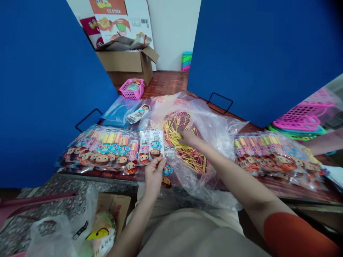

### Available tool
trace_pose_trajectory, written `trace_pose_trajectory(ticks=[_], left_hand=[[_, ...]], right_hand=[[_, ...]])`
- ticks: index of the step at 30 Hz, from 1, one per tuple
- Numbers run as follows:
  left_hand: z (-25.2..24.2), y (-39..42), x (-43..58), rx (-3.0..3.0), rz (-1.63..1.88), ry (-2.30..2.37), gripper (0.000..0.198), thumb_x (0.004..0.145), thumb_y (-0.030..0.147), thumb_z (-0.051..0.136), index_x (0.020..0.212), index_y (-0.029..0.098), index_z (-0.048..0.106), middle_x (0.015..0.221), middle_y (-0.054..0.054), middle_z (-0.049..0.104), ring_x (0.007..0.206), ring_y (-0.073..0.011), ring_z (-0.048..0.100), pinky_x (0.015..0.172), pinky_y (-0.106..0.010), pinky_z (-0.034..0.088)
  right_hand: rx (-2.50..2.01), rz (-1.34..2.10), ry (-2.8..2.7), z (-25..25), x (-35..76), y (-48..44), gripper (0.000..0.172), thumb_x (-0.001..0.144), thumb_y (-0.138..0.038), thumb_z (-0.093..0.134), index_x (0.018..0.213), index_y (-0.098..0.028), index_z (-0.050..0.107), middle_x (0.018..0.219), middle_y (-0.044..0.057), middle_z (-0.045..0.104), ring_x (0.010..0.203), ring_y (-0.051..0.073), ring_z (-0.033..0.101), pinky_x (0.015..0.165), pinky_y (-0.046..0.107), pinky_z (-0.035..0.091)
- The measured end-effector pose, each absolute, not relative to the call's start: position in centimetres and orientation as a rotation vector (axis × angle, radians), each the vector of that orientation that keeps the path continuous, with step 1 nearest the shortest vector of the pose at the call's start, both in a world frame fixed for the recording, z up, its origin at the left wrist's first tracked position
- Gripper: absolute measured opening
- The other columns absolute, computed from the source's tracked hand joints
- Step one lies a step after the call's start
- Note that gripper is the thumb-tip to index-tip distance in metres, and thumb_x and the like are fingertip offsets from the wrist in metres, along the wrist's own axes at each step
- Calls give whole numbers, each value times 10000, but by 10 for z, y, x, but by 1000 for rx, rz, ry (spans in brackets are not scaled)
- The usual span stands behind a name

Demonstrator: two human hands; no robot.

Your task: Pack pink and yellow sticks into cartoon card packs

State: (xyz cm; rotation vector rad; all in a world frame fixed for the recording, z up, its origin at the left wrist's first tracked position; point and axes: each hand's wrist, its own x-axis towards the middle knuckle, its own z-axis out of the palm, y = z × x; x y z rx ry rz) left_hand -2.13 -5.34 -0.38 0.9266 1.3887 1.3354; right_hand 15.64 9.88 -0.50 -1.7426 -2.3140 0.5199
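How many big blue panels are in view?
2: left panel, beside the cardboard box; right panel, behind the clear plastic bag. More could be hidden behind.

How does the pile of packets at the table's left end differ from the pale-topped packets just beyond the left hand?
The left pile is a long row of many packets, whereas the pale-topped packets beyond the left hand form a small group. Pink and yellow sticks show inside the left pile; none show in the pale-topped packets. Both carry cartoon faces.
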Motion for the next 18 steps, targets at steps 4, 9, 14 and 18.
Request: trace_pose_trajectory(ticks=[4,9,14,18], left_hand=[[-3,-53,-23,916,1326,1405,269,686,412,713,692,153,644,612,28,573,573,-98,459,565,-208,379],[1,-53,-15,956,1322,1384,266,705,419,693,705,158,646,621,29,581,586,-103,472,603,-216,404],[0,-51,-7,976,1337,1365,251,717,410,691,710,164,645,629,25,591,600,-110,489,615,-219,423],[-3,-48,-5,996,1350,1351,260,726,421,690,717,164,651,643,27,596,605,-109,498,624,-221,430]], right_hand=[[-1743,448,-2172,-8,178,80,220,859,-334,552,710,-173,566,643,24,587,611,149,522,577,258,330],[-1538,542,-1909,-16,193,57,336,866,-494,499,690,-214,436,588,-42,445,545,119,396,550,256,281],[-1458,600,-1738,-13,196,48,423,860,-595,469,666,-230,380,584,-47,411,550,121,372,545,262,287],[-1476,579,-1753,-11,195,44,467,854,-636,464,639,-229,383,572,-33,435,555,137,419,565,279,333]])
